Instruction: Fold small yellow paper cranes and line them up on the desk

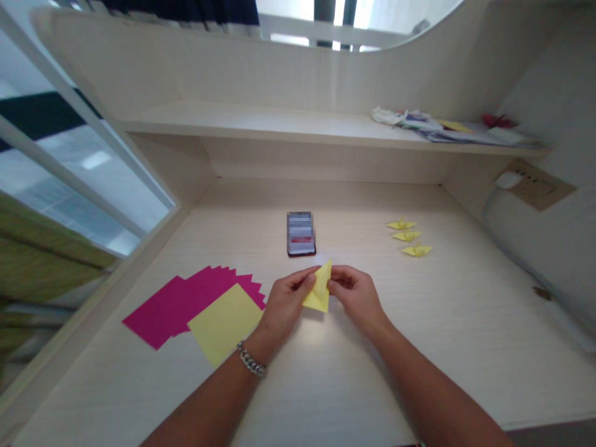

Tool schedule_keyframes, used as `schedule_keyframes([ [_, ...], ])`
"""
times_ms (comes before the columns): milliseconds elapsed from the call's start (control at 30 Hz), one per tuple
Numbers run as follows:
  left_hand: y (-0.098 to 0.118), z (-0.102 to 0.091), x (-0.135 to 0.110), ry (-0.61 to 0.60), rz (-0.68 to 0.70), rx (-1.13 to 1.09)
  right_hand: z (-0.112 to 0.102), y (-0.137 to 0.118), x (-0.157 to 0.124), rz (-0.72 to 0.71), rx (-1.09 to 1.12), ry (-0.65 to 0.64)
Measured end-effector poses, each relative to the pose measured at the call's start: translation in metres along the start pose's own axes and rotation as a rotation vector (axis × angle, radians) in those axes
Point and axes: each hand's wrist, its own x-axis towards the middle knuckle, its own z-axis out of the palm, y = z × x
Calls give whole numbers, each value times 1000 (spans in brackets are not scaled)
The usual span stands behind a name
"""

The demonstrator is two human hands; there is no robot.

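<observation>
A partly folded yellow paper piece (320,290) is held just above the desk between both hands. My left hand (285,303), with a metal bracelet at the wrist, pinches its left side. My right hand (356,293) pinches its right edge. A phone (300,234) lies flat on the desk just beyond the hands. To the left lies a flat yellow sheet (226,323) on top of a fan of magenta sheets (186,301).
Three small folded yellow paper figures (406,236) lie in a row at the right of the pale wooden desk (326,372). A shelf (261,121) above holds papers and a red object at its right end. A wall socket plate (535,183) is on the right wall.
</observation>
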Motion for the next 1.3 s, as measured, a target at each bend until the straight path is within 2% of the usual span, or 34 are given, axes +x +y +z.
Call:
schedule_keyframes([
  [167,0,1,-2,-6,-16,75,0,4,-3,-81,-246,71],
  [333,-1,5,-6,-136,64,91,1,1,-8,-231,-497,140],
  [433,0,5,-7,-100,109,145,2,-1,-10,-306,-549,137],
  [567,0,4,-6,5,150,221,4,-1,-10,-286,-476,99],
  [767,-6,-2,0,86,58,146,3,0,-6,-58,-201,-22],
  [1033,-4,-2,1,83,19,93,-3,5,-3,-71,-259,-133],
  [1300,-3,-3,0,67,23,137,0,4,1,31,-94,-73],
])
